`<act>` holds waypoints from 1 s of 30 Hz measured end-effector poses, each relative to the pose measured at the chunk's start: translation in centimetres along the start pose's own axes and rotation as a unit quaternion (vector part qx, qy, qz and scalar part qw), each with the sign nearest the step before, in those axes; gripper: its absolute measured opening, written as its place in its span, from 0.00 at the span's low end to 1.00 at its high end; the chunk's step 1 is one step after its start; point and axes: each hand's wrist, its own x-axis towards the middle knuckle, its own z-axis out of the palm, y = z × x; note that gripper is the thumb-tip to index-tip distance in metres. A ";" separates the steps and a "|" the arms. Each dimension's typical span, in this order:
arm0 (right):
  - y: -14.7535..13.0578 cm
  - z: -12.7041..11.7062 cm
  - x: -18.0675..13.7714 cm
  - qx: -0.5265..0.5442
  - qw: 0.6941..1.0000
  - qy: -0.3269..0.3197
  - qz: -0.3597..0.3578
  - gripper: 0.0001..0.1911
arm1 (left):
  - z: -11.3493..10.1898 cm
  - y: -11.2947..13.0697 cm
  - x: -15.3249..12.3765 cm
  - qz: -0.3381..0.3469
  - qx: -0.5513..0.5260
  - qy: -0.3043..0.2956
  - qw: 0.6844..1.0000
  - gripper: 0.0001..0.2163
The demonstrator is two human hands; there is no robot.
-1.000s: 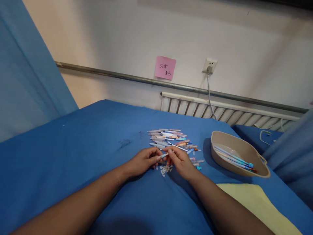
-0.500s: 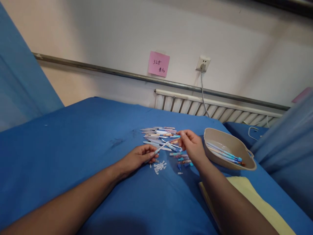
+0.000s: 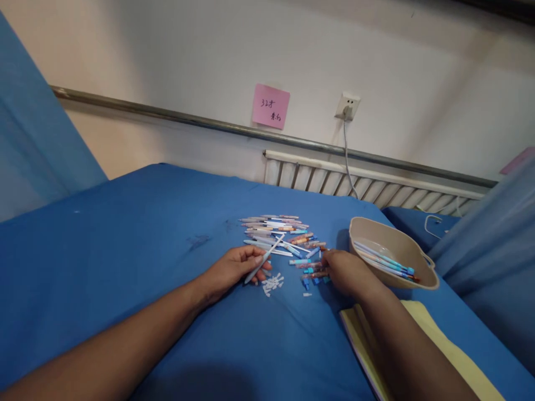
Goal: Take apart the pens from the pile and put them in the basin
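My left hand [image 3: 242,264] is closed on a pen's front barrel [image 3: 258,269], pale grey-blue, with its white refill [image 3: 277,243] sticking out toward the upper right. My right hand [image 3: 340,270] reaches down to the right side of a group of coloured pen barrels [image 3: 310,266]; its fingertips are mostly hidden, so I cannot tell whether they hold one. Small white pointed pieces [image 3: 272,284] lie in a pile just below my left hand. Behind both hands, several pen parts and white refills [image 3: 271,225] are spread in a loose heap.
A beige plastic basket [image 3: 390,236] with several assembled pens [image 3: 384,262] stands at the right. Yellow cloth or paper [image 3: 434,328] lies under my right forearm. Blue cloth [image 3: 146,239] covers the table. A radiator [image 3: 309,175] and wall socket [image 3: 348,106] are behind.
My right hand has moved down and right, from above the pen parts to the coloured barrels. My left hand stays in place, with the pen barrel now showing more fully.
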 end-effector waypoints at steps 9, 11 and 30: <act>-0.5 1.1 0.6 0.006 1.000 0.007 -0.027 0.09 | -0.1 -0.3 -0.1 -0.002 -0.020 -0.003 1.000 0.13; -0.5 1.2 0.8 0.015 1.000 0.009 -0.027 0.08 | -0.1 -0.3 0.0 -0.003 -0.023 -0.001 1.000 0.13; -1.8 0.7 0.4 0.154 0.980 0.002 -0.123 0.04 | 0.1 -0.2 0.1 -0.012 -0.023 0.019 0.999 0.14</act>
